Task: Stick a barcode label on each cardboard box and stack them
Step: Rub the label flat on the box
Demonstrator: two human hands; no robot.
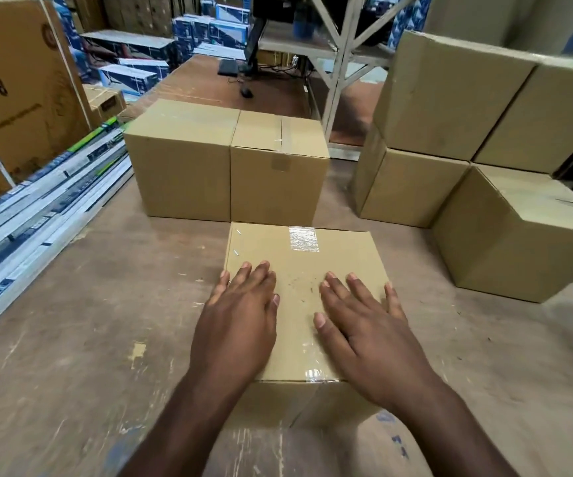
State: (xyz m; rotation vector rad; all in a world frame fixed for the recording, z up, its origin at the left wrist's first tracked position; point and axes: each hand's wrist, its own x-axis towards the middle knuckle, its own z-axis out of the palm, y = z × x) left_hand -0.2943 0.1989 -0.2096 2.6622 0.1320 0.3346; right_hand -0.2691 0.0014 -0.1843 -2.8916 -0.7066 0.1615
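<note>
Hands: left hand (240,315), right hand (364,325) flat, fingers straight, on box (298,266) | print: perhaps "asire"

we see a plain brown cardboard box (307,304) near us on the floor, its top seam taped clear. just beyond it two taller boxes (226,166) stand touching, side by side. to the right, a stack of boxes (467,132) sits two high.
</note>
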